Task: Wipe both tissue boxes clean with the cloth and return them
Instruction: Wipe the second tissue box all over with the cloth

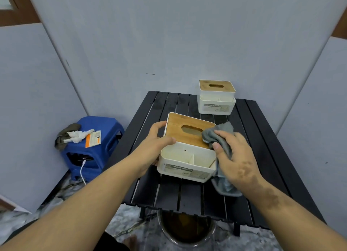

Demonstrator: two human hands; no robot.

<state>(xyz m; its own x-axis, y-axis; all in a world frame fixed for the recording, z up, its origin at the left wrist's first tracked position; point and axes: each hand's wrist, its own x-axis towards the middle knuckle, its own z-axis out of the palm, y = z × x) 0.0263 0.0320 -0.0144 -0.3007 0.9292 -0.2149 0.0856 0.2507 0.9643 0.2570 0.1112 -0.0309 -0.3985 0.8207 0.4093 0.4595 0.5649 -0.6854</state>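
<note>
Near tissue box (185, 153) is tilted toward the camera at the tabletop (262, 156) centre, front edge apparently lifted. Left hand (155, 143) grips its left side, fingers curled round the far-left corner, thumb lying along the white rim. Right hand (234, 156) has fingers clamped on the grey cloth (217, 136), pressing it against the right end of the bamboo lid (180, 132); the cloth's tail hangs down past the box's right side. My read: the box is light, rigid plastic with smooth walls, likely slippery if damp, and the lid may be loose, so hold it by the body walls or corners, not by the lid. Cloth is soft and limp and bunches easily. Count: two tissue boxes, the second tissue box (216, 98) standing upright at the far right of the tabletop, well apart; one cloth in use; two hands. Beside the tabletop: one blue stool (97, 151) with rag and papers.
</note>
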